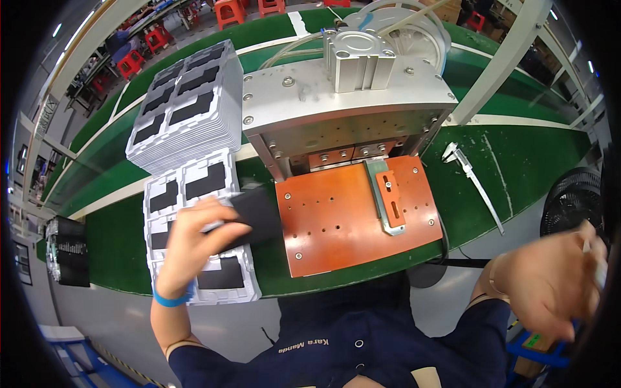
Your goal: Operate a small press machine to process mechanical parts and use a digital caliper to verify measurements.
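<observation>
My left hand [204,236] pinches a thin black rectangular sheet [259,216] between thumb and fingers; the sheet is smeared by motion. It hangs between a white moulded tray [152,242] and the orange plate [343,226] of a metal press [349,97]. Black pieces [221,274] lie in the tray's pockets, some partly covered by my hand and wrist. Far to the right, beside a black fan [572,200], my right hand [546,281] is raised and blurred. Something whitish shows by its fingers, too smeared to name.
A tall stack of white trays [187,107] stands behind the single tray. On the orange plate sits a green-and-orange stop bar [388,200]. Calipers [472,181] lie on the green table [530,155] to the right. Dark stacked pieces [68,252] stand at the far left.
</observation>
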The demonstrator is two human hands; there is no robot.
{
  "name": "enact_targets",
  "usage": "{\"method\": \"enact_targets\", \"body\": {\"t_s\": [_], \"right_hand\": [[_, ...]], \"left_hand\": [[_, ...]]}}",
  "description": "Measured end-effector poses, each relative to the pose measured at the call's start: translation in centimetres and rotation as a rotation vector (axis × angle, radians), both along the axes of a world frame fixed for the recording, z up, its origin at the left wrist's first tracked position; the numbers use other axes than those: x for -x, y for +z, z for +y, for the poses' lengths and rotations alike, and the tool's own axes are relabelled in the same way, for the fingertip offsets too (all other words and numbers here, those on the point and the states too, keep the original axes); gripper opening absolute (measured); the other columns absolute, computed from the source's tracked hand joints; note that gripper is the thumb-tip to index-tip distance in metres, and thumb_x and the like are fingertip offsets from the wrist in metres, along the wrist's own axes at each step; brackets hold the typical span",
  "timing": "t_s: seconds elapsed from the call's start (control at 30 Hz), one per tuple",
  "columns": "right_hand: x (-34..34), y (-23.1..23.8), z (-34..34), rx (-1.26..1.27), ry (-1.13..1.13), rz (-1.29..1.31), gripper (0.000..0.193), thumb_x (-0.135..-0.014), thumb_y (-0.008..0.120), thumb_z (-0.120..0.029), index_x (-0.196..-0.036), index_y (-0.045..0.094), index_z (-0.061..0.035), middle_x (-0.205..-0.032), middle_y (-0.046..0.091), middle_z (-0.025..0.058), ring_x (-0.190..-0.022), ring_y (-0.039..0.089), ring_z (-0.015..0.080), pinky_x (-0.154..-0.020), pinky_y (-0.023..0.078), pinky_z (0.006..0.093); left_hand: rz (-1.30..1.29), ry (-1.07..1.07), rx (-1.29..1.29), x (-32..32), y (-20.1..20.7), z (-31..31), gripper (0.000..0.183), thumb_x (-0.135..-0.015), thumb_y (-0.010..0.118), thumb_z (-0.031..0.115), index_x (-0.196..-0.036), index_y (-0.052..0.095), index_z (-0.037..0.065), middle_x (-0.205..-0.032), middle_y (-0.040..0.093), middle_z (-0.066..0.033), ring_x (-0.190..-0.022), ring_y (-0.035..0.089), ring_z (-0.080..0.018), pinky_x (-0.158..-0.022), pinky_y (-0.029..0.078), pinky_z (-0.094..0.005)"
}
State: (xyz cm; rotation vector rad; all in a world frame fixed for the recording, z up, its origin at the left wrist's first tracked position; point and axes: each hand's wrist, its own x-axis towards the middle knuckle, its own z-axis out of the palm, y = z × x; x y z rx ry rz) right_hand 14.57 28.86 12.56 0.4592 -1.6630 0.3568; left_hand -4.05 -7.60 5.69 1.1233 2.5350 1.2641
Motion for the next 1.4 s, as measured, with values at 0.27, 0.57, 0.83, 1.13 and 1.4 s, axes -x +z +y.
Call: {"method": "enact_targets", "body": {"t_s": [0.27, 0.57, 0.83, 1.13, 1.4], "right_hand": [[7.1, -7.7, -2.4, -0.105, 0.142, -0.911, 0.015, -0.079, 0.078, -0.012, -0.093, 0.074, -0.0101, -0.105, 0.07, 0.0016, -0.1, 0.062, 0.0238, -0.087, 0.041, 0.0362], [9.8, -10.8, -3.5, -0.189, 0.147, -1.059, 0.013, -0.089, 0.07, -0.016, -0.099, 0.07, -0.0087, -0.113, 0.062, 0.0052, -0.099, 0.053, 0.0268, -0.087, 0.042, 0.0406], [10.2, -10.9, -4.6, -0.387, 0.015, -0.973, 0.02, -0.085, 0.071, -0.018, -0.105, 0.07, -0.0125, -0.117, 0.06, 0.0045, -0.108, 0.053, 0.0251, -0.095, 0.042, 0.0421], [10.2, -12.2, -3.8, -0.235, 0.073, -0.864, 0.033, -0.078, 0.076, -0.017, -0.109, 0.067, -0.0109, -0.125, 0.06, 0.0064, -0.109, 0.054, 0.0249, -0.089, 0.04, 0.0401], [10.6, -11.6, -4.5, -0.338, 0.088, -1.004, 0.035, -0.075, 0.078, -0.023, -0.108, 0.07, -0.0142, -0.129, 0.06, 0.004, -0.113, 0.052, 0.028, -0.092, 0.042, 0.0435]], "left_hand": [[0.173, -0.12, 0.063, -1.1, -3.6, 9.5, 0.024, -0.074, 0.085, 0.019, -0.087, 0.072, 0.004, -0.084, 0.067, -0.0079, -0.076, 0.058, -0.0258, -0.071, 0.046, -0.0379], [0.306, -0.188, 0.037, -4.0, -4.5, 8.6, 0.047, -0.071, 0.085, 0.013, -0.114, 0.07, 0.0, -0.121, 0.064, -0.0174, -0.106, 0.061, -0.0343, -0.09, 0.05, -0.0425], [0.34, -0.23, 0.026, -3.9, -5.6, 8.2, 0.037, -0.073, 0.079, 0.008, -0.109, 0.073, 0.003, -0.119, 0.066, -0.0181, -0.103, 0.063, -0.0313, -0.085, 0.054, -0.0387], [0.355, -0.282, 0.029, -3.4, -5.6, 7.9, 0.044, -0.069, 0.066, 0.006, -0.113, 0.072, 0.001, -0.123, 0.062, -0.0213, -0.103, 0.061, -0.0309, -0.084, 0.054, -0.0362], [0.355, -0.298, 0.027, -3.2, -5.7, 7.9, 0.045, -0.069, 0.066, 0.006, -0.113, 0.072, 0.002, -0.122, 0.062, -0.0215, -0.1, 0.06, -0.0307, -0.085, 0.054, -0.036]]}}
